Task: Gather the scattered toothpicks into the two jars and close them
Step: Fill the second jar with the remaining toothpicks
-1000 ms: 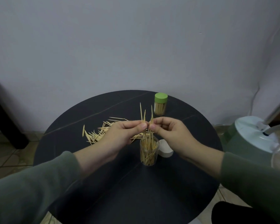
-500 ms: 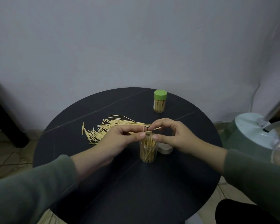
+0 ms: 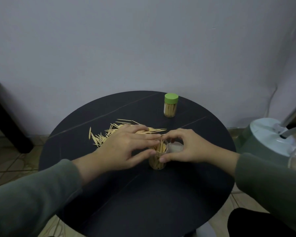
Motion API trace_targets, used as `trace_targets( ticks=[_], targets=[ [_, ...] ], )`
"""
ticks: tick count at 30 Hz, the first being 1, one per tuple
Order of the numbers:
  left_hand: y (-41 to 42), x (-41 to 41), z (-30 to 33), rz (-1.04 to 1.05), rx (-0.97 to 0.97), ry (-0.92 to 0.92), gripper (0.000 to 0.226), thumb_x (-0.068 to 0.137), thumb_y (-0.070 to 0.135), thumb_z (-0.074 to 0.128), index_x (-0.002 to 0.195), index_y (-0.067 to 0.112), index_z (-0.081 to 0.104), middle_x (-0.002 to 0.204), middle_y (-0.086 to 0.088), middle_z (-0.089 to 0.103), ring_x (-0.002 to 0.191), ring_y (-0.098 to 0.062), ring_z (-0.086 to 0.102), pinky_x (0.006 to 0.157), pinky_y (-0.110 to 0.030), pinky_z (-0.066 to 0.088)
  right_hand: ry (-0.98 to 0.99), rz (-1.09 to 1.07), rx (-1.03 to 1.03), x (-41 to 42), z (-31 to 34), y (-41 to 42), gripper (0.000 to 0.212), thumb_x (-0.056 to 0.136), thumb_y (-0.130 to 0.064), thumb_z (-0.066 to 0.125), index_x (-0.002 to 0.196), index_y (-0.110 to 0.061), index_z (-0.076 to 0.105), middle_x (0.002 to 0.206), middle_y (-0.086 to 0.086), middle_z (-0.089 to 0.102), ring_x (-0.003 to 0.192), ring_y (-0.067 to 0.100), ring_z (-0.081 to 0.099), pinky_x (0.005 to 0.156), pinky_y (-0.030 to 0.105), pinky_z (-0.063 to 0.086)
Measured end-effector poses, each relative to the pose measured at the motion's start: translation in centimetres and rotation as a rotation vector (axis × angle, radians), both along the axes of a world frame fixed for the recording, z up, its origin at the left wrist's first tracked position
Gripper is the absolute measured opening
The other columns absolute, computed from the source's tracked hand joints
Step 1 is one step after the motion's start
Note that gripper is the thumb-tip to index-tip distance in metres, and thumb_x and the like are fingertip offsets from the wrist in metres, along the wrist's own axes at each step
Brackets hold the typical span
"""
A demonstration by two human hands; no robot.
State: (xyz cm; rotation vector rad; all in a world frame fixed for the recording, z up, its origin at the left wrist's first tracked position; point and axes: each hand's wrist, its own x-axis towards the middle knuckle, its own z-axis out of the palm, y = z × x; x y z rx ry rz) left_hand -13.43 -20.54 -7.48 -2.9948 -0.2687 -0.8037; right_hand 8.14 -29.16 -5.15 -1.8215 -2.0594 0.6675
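Two bare hands meet over the round black desk (image 3: 137,194) at an open clear plastic jar (image 3: 157,161) packed with upright toothpicks. The left hand (image 3: 125,149) lies with fingers straight, thumb touching the jar's side; the right hand (image 3: 184,147) curls round the jar's rim. Loose pale wooden toothpicks (image 3: 108,134) lie scattered behind the left hand. A green-lidded jar (image 3: 170,105) stands closed at the far edge (well apart), and a white lid (image 3: 176,147) sits just beside the open jar.

Single head-worn view, looking forward and down from close above the round table (image 3: 137,194), facing the wall (image 3: 143,40) behind.
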Motion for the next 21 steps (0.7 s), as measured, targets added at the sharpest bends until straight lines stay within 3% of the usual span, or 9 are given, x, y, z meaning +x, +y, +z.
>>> trace_targets(
  ticks=[5, 10, 12, 15, 18, 21],
  targets=[
    [0.1, 0.0, 0.6, -0.096, 0.034, -0.043, 0.031, 0.093, 0.042, 0.059, 0.113, 0.022, 0.072, 0.13, 0.004, 0.061, 0.114, -0.024, 0.054, 0.087, -0.042, 0.048, 0.003, -0.023, 0.02, 0.7, -1.0, 0.8, 0.087, 0.044, -0.088, 0.059, 0.118, -0.043, 0.059, 0.111, -0.012, 0.059, 0.11, 0.011, 0.05, 0.101, 0.043, 0.041],
    [0.2, 0.2, 0.5, -0.097, 0.033, 0.011, 0.03, 0.092, 0.044, 0.058, 0.111, 0.027, 0.073, 0.135, 0.005, 0.057, 0.116, -0.023, 0.05, 0.088, -0.042, 0.047, -0.014, -0.01, 0.023, 0.8, -1.0, 1.0, 0.086, 0.044, -0.088, 0.062, 0.119, -0.045, 0.057, 0.113, -0.017, 0.055, 0.114, 0.012, 0.048, 0.102, 0.044, 0.041],
    [0.3, 0.2, 0.4, -0.07, -0.02, 0.004, 0.034, 0.094, 0.046, 0.053, 0.115, 0.026, 0.071, 0.138, 0.006, 0.054, 0.119, -0.021, 0.046, 0.094, -0.038, 0.045, -0.084, 0.031, 0.022, 0.8, -0.5, 1.0, 0.074, 0.059, -0.073, 0.071, 0.123, -0.041, 0.055, 0.114, -0.019, 0.052, 0.113, 0.008, 0.045, 0.105, 0.038, 0.034],
    [0.5, 0.2, 0.5, 0.015, -0.214, -0.076, 0.04, 0.097, 0.049, 0.043, 0.121, 0.028, 0.067, 0.138, 0.012, 0.052, 0.122, -0.013, 0.041, 0.1, -0.025, 0.036, -0.285, 0.158, 0.055, 1.2, 0.1, 1.3, 0.059, 0.077, -0.048, 0.071, 0.13, -0.042, 0.046, 0.12, -0.018, 0.052, 0.113, 0.007, 0.042, 0.1, 0.034, 0.028],
    [1.6, 0.5, 0.4, 0.211, -0.307, -0.111, 0.044, 0.095, 0.055, 0.038, 0.119, 0.029, 0.065, 0.126, 0.016, 0.057, 0.117, -0.005, 0.042, 0.099, -0.03, 0.038, -0.291, 0.095, 0.086, 1.2, 0.1, 2.0, 0.052, 0.085, -0.02, 0.06, 0.131, -0.042, 0.048, 0.124, -0.017, 0.053, 0.117, 0.006, 0.043, 0.105, 0.036, 0.028],
    [3.3, 0.3, 0.4, 0.442, -0.331, 0.072, 0.045, 0.087, 0.062, 0.048, 0.12, 0.034, 0.063, 0.125, 0.014, 0.057, 0.115, -0.006, 0.041, 0.098, -0.037, 0.043, -0.282, -0.03, 0.187, 0.6, -0.3, 3.3, 0.035, 0.092, -0.023, 0.06, 0.121, -0.04, 0.057, 0.124, -0.017, 0.055, 0.119, 0.006, 0.046, 0.108, 0.039, 0.03]
  ],
)
